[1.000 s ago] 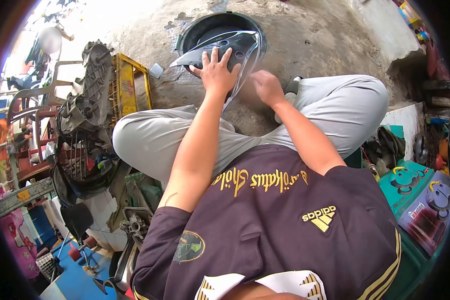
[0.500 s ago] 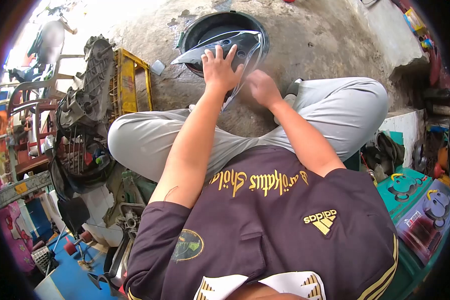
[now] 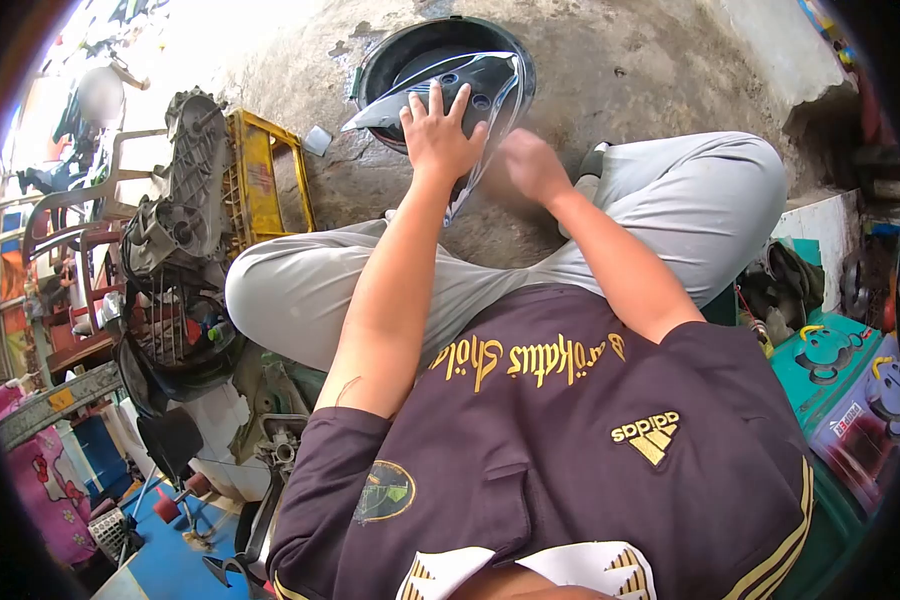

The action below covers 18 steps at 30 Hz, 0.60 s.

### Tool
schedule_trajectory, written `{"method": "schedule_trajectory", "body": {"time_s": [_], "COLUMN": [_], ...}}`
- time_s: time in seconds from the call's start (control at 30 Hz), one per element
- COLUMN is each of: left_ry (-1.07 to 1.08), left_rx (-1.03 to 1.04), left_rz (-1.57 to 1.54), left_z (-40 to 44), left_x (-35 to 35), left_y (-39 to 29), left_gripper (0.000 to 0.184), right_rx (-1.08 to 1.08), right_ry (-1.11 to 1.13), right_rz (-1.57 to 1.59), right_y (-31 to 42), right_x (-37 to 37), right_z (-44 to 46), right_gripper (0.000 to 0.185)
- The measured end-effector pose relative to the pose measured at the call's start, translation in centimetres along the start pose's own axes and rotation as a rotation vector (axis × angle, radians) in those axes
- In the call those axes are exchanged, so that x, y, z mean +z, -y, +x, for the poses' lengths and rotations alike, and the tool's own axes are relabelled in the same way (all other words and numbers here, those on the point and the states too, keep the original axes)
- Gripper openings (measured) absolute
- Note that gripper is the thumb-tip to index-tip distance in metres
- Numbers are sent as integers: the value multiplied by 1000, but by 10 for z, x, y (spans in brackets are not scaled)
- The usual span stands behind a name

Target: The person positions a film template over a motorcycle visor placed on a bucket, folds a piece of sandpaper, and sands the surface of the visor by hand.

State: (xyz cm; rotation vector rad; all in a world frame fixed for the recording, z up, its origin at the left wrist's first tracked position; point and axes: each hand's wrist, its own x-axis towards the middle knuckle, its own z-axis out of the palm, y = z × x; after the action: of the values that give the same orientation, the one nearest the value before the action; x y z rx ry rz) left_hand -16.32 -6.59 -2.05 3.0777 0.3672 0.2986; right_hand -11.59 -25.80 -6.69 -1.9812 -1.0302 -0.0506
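The right hand (image 3: pixel 533 166) has shifted slightly rightward.

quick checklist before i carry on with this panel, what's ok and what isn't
1. Bare left hand steadying the glossy black pointed panel: ok, palm down on it with fingers spread.
2. Panel over the round black basin: ok, though its pointed left tip reaches past the rim.
3. Basin rim bearing the panel's weight: cannot tell, the contact is hidden.
4. Bare right hand holding anything: cannot tell, it is blurred.
5. Hands apart: ok, a gap shows between them.
6. Yellow slatted crate clear of the panel: ok, floor shows between.
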Motion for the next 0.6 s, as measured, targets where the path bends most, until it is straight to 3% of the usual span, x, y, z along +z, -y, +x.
{"method": "schedule_trajectory", "body": {"time_s": [0.13,0.23,0.3,0.37,0.53,0.6], "left_ry": [-67,-54,-46,-43,-22,-19], "left_rx": [11,17,13,8,5,4], "left_rz": [49,44,57,64,77,75], "left_z": [0,1,2,2,1,0], "left_x": [3,2,2,2,0,2], "left_y": [-2,0,0,-3,-2,-3], "left_gripper": [73,73,73,73,74,74], "right_rx": [56,9,-53,49,29,71], "right_ry": [-137,-5,-12,-117,-23,-82], "right_rz": [31,-9,43,15,23,34], "right_y": [-5,-2,1,-5,3,-3], "right_x": [0,-2,4,0,2,-1], "right_z": [6,1,-1,4,-3,2], "right_gripper": [11,11,11,10,10,9]}}
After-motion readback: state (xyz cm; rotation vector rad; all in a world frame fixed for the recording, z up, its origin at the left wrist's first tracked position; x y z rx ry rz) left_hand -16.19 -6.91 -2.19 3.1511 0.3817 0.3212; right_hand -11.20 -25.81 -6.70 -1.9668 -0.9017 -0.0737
